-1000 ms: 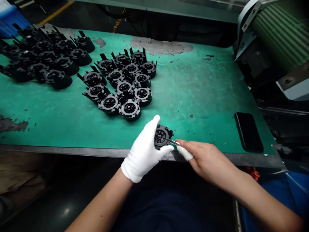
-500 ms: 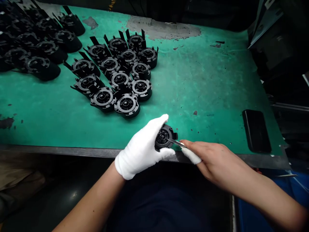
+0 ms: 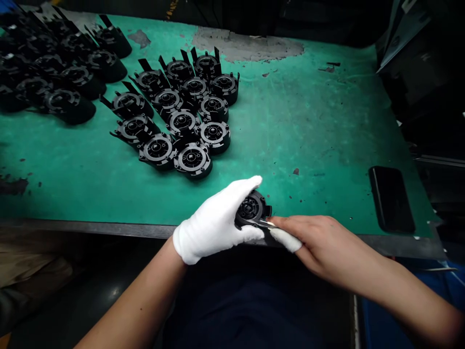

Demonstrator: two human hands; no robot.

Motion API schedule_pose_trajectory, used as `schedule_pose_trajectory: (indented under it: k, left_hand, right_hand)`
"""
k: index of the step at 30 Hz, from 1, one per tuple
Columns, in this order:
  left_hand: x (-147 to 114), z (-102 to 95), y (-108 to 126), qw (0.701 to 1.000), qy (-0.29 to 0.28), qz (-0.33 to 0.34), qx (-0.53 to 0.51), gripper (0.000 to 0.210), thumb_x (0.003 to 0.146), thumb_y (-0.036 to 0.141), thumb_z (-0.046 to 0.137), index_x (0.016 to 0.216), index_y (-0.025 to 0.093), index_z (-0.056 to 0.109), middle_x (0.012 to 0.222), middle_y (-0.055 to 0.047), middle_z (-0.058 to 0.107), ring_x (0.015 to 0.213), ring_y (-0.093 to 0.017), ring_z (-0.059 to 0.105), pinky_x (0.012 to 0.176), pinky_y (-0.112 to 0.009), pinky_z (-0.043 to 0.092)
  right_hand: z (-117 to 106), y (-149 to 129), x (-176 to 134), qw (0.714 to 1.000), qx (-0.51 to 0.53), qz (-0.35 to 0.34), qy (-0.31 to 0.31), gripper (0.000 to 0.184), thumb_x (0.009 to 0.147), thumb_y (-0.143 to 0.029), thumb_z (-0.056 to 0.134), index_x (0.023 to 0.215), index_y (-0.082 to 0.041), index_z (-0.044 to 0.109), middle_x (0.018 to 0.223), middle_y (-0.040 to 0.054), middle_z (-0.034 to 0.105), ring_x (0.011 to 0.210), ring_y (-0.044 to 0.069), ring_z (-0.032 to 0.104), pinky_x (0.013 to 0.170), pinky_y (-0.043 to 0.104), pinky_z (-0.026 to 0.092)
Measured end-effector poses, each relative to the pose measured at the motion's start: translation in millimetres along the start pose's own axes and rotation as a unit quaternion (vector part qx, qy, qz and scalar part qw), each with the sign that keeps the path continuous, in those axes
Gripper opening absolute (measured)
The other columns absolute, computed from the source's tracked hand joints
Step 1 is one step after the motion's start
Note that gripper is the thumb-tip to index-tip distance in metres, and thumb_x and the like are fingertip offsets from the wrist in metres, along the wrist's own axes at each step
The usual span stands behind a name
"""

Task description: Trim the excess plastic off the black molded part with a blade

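My left hand, in a white glove, grips a round black plastic part near the table's front edge, fingers behind it and thumb along its near side. The part's ringed face with a hub in the middle points up towards me. My right hand is bare apart from a white cover on the thumb. It pinches a thin metal blade, which looks like a craft knife; its handle is hidden in the hand. The blade lies at the part's near right rim, close to my left thumb.
Several similar black parts stand grouped beyond my left hand, and more dark housings crowd the far left. A black phone lies at the right. The green table mat is worn through to grey at the back.
The blade has moved from the middle of the part's face towards its near right rim. My left hand still holds the part; the whole view has shifted slightly.
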State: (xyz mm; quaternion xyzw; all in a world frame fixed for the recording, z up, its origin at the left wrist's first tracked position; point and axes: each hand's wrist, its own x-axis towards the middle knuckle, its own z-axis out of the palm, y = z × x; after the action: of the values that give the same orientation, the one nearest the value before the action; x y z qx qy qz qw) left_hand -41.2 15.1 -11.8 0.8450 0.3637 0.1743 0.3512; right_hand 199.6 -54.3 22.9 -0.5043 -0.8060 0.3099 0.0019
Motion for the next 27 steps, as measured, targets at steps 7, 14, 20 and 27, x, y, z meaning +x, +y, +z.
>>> schedule_pose_trajectory:
  k: [7, 14, 20, 27]
  left_hand:
    - [0, 0.4, -1, 1.000, -0.008, -0.002, 0.000, 0.097, 0.077, 0.045, 0.082, 0.155, 0.025, 0.028, 0.153, -0.009, 0.048, 0.142, -0.027, 0.047, 0.120, -0.040, 0.041]
    - [2, -1.9, -1, 1.000, -0.018, 0.004, -0.006, 0.096, 0.077, 0.052, 0.080, 0.154, 0.024, 0.030, 0.151, -0.011, 0.050, 0.140, -0.029, 0.049, 0.119, -0.043, 0.042]
    - [4, -4.6, -1, 0.999, -0.028, 0.018, 0.001, 0.097, 0.075, 0.056, 0.081, 0.153, 0.023, 0.033, 0.151, -0.012, 0.050, 0.140, -0.030, 0.050, 0.119, -0.042, 0.042]
    - [-27, 29.4, 10, 0.971, 0.205, -0.116, 0.046, 0.107, 0.072, 0.046, 0.086, 0.155, 0.020, 0.024, 0.153, -0.017, 0.045, 0.143, -0.033, 0.044, 0.121, -0.050, 0.038]
  right_hand:
    - [9, -7, -1, 0.996, -0.069, 0.031, 0.042, 0.057, 0.083, -0.009, 0.048, 0.138, -0.020, 0.061, 0.124, 0.0124, 0.073, 0.101, 0.030, 0.073, 0.086, 0.043, 0.059]
    - [-19, -4, 13, 0.996, -0.055, 0.013, -0.063, 0.057, 0.080, -0.006, 0.048, 0.130, -0.027, 0.064, 0.112, 0.0045, 0.077, 0.094, 0.025, 0.074, 0.075, 0.033, 0.054]
    - [-40, 5, 27, 0.992, -0.026, -0.026, -0.121, 0.047, 0.079, -0.005, 0.050, 0.116, -0.025, 0.070, 0.110, 0.0052, 0.077, 0.096, 0.026, 0.072, 0.075, 0.031, 0.049]
    - [22, -15, -11, 0.902, 0.414, 0.122, 0.008, 0.033, 0.095, -0.017, 0.047, 0.120, -0.026, 0.065, 0.093, 0.0015, 0.070, 0.081, 0.017, 0.064, 0.067, 0.025, 0.046]
